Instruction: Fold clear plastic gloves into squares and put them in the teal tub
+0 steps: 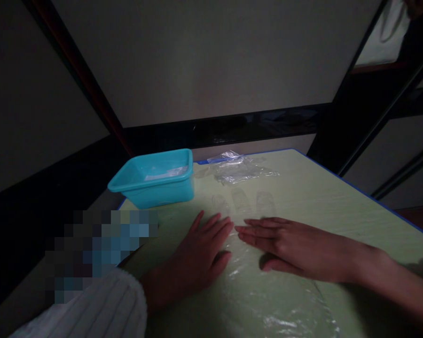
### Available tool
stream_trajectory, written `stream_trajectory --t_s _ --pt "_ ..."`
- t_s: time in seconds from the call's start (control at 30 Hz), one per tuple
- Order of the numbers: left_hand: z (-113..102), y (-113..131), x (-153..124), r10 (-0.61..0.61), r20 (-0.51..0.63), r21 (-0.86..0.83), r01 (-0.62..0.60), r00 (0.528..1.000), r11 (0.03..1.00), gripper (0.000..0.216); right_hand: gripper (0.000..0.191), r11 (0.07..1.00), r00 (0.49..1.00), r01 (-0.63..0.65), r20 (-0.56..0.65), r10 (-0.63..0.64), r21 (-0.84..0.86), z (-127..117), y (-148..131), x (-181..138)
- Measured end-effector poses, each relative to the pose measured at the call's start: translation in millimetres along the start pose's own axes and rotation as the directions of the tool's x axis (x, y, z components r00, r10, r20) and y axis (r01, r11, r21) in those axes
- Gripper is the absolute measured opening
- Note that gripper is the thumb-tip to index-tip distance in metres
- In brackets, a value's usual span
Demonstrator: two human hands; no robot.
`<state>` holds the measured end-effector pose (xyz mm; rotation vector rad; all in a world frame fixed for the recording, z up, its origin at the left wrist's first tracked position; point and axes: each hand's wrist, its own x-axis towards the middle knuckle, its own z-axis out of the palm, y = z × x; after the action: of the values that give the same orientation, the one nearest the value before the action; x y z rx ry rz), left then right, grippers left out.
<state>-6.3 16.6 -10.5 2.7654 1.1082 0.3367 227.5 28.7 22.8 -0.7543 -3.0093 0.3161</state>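
My left hand (197,256) lies flat, palm down, fingers stretched out, on a clear plastic glove (243,206) spread on the pale green table (320,197). My right hand (285,246) lies flat beside it, fingers together and pointing left, its fingertips almost touching those of the left hand. Both press on the thin plastic; the glove's fingers show just beyond my fingertips. My left arm wears a white ribbed sleeve (105,310).
A turquoise plastic tub (155,180) with clear plastic inside stands at the table's far left corner. A crumpled heap of clear plastic gloves (238,169) lies at the far edge. The table has a blue rim; dark walls surround it.
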Motion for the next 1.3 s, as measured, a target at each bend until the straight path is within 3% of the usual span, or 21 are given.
stream_trajectory --t_s 0.23,0.4,0.47,0.5,0.57,0.67,0.93,1.07,1.13,1.2,1.23,1.3 --pt "1 -2 2 -0.225 -0.040 0.117 0.228 0.974 0.966 0.048 0.055 0.948 0.963 -0.269 -0.058 0.263 -0.172 9 23 -19" --pt "6 -9 -1 -0.225 -0.126 0.089 0.237 0.966 0.968 0.046 0.028 0.851 0.898 -0.437 -0.199 0.392 -0.293 11 32 -28" --pt "8 -11 -3 -0.177 -0.150 0.067 0.188 0.973 0.980 0.051 0.028 0.877 0.907 -0.391 -0.280 0.316 -0.278 2 21 -22" --pt "9 -12 -4 -0.144 -0.155 0.062 0.155 0.977 0.986 0.054 0.029 0.919 0.927 -0.310 -0.293 0.234 -0.244 -3 12 -17" --pt "10 -14 -3 -0.082 -0.158 0.069 0.094 0.984 0.993 0.056 0.024 0.989 0.978 -0.078 -0.201 0.052 -0.124 -11 -9 -7" --pt "11 -18 0 -0.046 -0.156 0.101 0.062 0.987 0.993 0.048 0.027 0.990 0.986 0.141 -0.093 -0.139 0.014 -9 -35 5" --pt "7 -34 5 0.044 -0.168 0.228 -0.004 0.985 0.974 0.019 0.012 0.983 0.984 0.176 -0.027 -0.175 0.049 13 -35 14" --pt "-5 -30 5 0.090 -0.182 0.079 -0.077 0.979 0.994 0.020 0.013 0.955 0.996 0.089 -0.032 -0.083 0.284 1 -32 11" --pt "-13 -28 5 0.083 -0.189 -0.126 -0.108 0.979 0.986 0.018 0.016 0.878 0.999 0.045 -0.045 -0.026 0.476 -6 -30 8" --pt "-21 -26 5 0.046 -0.152 -0.406 -0.105 0.987 0.908 0.013 0.012 0.704 0.999 0.023 -0.047 0.014 0.710 -11 -28 5" --pt "-25 -26 5 0.022 -0.108 -0.569 -0.080 0.994 0.818 0.010 0.007 0.559 0.999 0.022 -0.039 0.019 0.829 -13 -26 4" --pt "-33 -26 4 0.010 -0.007 -0.861 -0.011 1.000 0.508 0.011 0.007 0.196 0.998 0.055 -0.058 0.005 0.979 -14 -21 4"
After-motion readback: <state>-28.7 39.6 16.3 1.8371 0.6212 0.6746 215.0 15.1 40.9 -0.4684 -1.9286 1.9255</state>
